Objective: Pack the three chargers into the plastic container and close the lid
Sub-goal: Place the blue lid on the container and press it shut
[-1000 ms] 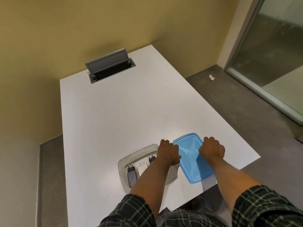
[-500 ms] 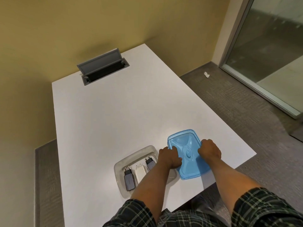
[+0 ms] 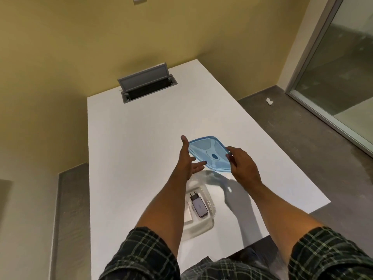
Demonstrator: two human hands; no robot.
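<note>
both hands hold the blue lid up off the white bench, tilted, above the far end of the clear container. left hand at the lid's 9 o'clock edge, fingers spread flat under it, thumb up along the rim. right hand at the 3 o'clock edge, fingers curled over the rim, pinching it. container sits on the bench near its 6 o'clock edge, partly hidden behind the left forearm. inside it a grey charger with a black plug end pointing to 12 o'clock, and a white charger just beside it at 9 o'clock, mostly hidden by the arm; cannot tell where the third is. open cable hatch in the bench at 12 o'clock, well apart. plaid sleeves at 6 o'clock. small white scrap on the floor at 2 o'clock.
</note>
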